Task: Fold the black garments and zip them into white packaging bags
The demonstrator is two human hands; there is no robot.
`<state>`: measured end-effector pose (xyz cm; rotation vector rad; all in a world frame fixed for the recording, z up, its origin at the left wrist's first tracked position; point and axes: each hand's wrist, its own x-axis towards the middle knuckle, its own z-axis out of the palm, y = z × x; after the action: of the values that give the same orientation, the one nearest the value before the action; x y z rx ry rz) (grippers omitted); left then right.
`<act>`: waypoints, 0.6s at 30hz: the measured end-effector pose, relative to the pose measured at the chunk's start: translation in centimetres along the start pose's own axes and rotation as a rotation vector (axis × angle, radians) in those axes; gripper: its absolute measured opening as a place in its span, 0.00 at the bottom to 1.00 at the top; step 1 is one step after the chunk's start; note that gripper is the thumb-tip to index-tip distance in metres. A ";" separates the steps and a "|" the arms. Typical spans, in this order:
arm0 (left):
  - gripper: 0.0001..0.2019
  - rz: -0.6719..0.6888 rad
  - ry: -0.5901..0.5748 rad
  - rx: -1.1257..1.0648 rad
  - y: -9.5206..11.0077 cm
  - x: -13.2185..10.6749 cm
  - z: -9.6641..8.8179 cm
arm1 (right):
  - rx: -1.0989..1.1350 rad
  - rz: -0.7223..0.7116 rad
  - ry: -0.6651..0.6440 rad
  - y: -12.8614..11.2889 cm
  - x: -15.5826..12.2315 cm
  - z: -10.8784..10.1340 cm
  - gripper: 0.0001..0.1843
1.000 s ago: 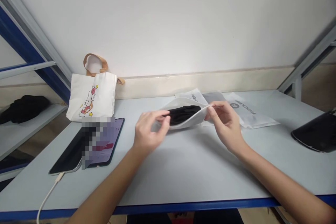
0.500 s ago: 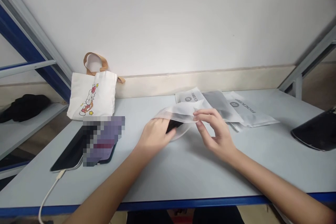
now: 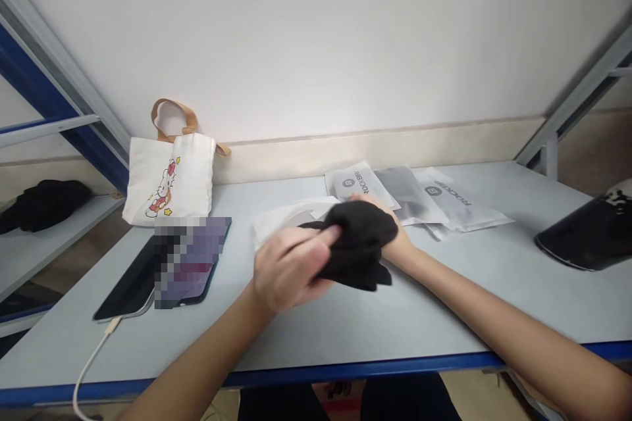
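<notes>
My left hand (image 3: 289, 266) is closed on a bunched black cloth (image 3: 360, 243) and holds it just above the grey table (image 3: 345, 322). My right hand (image 3: 390, 237) is almost wholly hidden behind that cloth; only the wrist and a fingertip show. A white pouch (image 3: 286, 216) lies flat on the table just behind my left hand.
Several white and grey printed pouches (image 3: 419, 194) lie at the back right. A white tote bag with a cartoon print (image 3: 170, 177) stands at the back left. Two phones (image 3: 162, 266) lie at the left, one on a white cable. A black object (image 3: 587, 233) sits at the right edge.
My left hand went into the white pouch and drew the black cloth out. The pouch now lies flat on the table, and my right hand has moved behind the cloth.
</notes>
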<state>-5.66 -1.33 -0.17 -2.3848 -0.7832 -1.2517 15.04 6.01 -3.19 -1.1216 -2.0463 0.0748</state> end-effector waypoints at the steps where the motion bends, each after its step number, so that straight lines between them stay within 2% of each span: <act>1: 0.14 0.116 0.047 0.010 0.5 0.1 0.2 | -0.021 0.000 -0.002 0.0 0.0 0.0 0.08; 3: 0.14 0.309 0.064 0.055 1.8 0.4 0.9 | -0.059 -0.011 -0.018 0.1 -0.1 0.0 0.09; 5: 0.19 0.328 -0.122 0.111 3.0 0.6 1.6 | -0.102 -0.049 -0.056 0.5 -0.1 0.1 0.09; 8: 0.31 0.124 -0.493 0.082 4.5 0.8 1.7 | -0.132 -0.043 -0.044 0.9 0.0 -0.3 0.18; 10: 0.40 -0.036 -0.579 -0.024 5.1 0.9 1.2 | -0.108 0.009 0.052 0.8 0.0 -1.1 0.24; 12: 0.46 -0.161 -0.559 -0.064 5.4 1.0 0.7 | -0.075 0.060 0.151 0.4 0.0 -1.9 0.26; 14: 0.43 -0.208 -0.546 0.016 5.6 0.9 0.7 | -0.039 0.101 0.206 -0.1 0.0 -2.6 0.26; 18: 0.26 -0.188 -0.642 0.167 5.9 0.8 1.9 | 0.056 0.140 0.242 -1.3 -0.4 -3.3 0.24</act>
<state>-0.53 -4.75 -0.78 -2.6269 -1.2574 -0.4240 16.46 3.94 -0.64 -1.1784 -1.7420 0.0623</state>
